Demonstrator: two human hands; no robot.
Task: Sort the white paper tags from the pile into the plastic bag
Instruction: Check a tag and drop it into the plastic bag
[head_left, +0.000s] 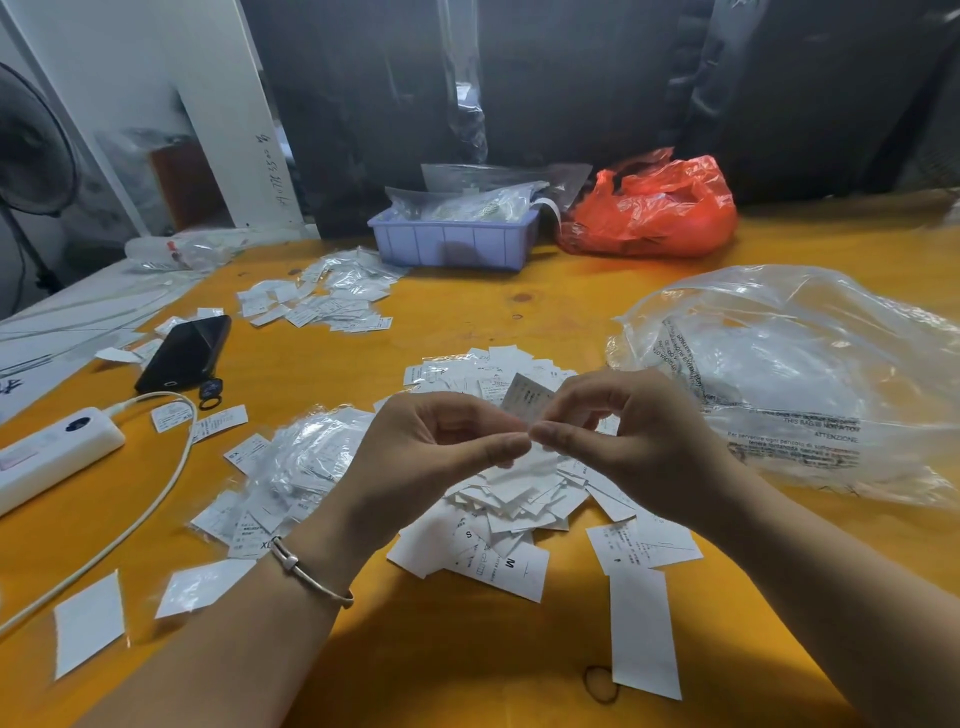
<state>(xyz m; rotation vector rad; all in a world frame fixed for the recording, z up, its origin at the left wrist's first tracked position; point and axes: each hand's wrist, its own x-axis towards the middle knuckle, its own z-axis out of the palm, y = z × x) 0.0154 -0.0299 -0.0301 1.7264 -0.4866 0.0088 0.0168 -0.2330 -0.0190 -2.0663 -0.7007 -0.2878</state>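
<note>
From the head view, the left hand (441, 441) and right hand (618, 431) met above the pile (519, 499) on the worktop (467, 322), fingers curled, together pinching one white tag (527, 397). The clear plastic bag (795, 384) lay near, to the right. Such a tag looked light, thin and easily creased, best pinched by an edge.

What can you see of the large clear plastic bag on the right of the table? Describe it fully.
The large clear plastic bag lies crumpled and puffed up on the orange table, right of the tag pile. It is thin, glossy and see-through, with black printed warning text along its near side. Whitish contents show faintly inside. Neither hand touches it.
</note>
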